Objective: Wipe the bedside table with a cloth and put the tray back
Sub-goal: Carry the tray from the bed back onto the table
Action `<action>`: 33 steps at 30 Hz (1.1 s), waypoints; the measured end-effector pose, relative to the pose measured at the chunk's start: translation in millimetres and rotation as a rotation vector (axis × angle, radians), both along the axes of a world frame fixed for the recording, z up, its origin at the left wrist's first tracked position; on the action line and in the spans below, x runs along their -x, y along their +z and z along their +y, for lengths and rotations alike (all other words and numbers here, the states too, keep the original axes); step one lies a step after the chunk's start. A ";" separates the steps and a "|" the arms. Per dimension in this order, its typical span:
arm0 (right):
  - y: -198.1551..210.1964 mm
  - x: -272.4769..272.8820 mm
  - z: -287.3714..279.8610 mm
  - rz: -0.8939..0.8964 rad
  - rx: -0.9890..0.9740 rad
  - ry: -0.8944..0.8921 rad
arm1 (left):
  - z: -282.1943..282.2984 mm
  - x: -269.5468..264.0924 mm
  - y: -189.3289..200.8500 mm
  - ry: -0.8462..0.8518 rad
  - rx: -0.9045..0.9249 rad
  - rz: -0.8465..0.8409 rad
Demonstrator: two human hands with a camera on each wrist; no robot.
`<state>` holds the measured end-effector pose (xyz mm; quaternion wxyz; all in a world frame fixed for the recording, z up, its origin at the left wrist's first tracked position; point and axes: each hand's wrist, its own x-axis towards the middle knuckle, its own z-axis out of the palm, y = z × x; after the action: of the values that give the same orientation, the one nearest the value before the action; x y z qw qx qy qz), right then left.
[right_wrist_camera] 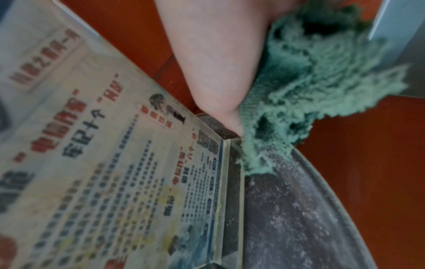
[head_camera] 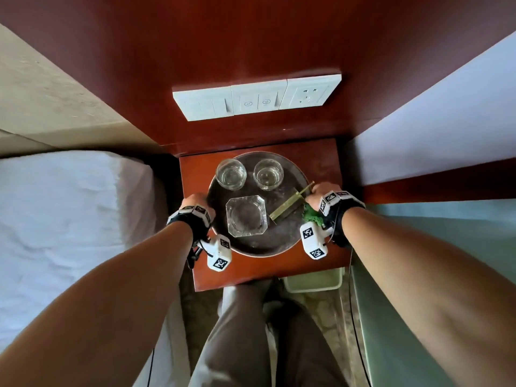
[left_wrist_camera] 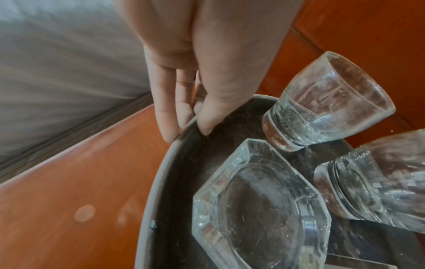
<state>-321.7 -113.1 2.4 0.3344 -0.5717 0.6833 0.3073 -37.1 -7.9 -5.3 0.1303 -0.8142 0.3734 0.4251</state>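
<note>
The tray (head_camera: 290, 238) sits on the desk (head_camera: 192, 169) between the two hands, carrying two glasses (head_camera: 231, 174), a glass ashtray (head_camera: 246, 216) and an acrylic sign stand (head_camera: 290, 202). Whether the desk is already wiped cannot be told; the tray either waits to be lifted off or has just been set back. The left hand (left_wrist_camera: 184, 91) pinches the tray's near-left rim, thumb inside, fingers (left_wrist_camera: 164, 109) outside. The right hand (head_camera: 321, 192) grips the opposite rim, thumb pressed inside it beside the sign stand, with the green cloth (right_wrist_camera: 310, 91) bunched under its palm against the rim. Both forearms reach forward and down, wrists level on either side of the tray.
</note>
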 end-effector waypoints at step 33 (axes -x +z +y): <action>-4.9 11.6 5.1 -0.173 0.150 -0.282 | -8.8 39.9 -1.8 0.100 -0.040 -0.009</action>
<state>-333.3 -108.1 -2.5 0.3879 -0.5180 0.7464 0.1553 -77.0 -16.6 -7.1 0.1272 -0.8310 0.3231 0.4347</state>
